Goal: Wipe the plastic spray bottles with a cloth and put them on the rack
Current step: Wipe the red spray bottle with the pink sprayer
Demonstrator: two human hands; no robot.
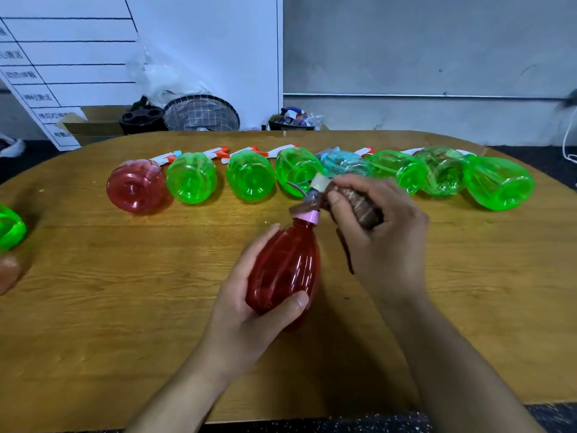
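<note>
Centre frame, the left hand [249, 295] wraps its fingers and thumb round the belly of a red spray bottle [284, 270], held above the wooden table [125, 292]. Just up and right, the right hand [374, 232] clutches a brown cloth [359, 203] bunched against the bottle's nozzle. Across the upper middle lies a row of bottles [249, 179], mostly green.
</note>
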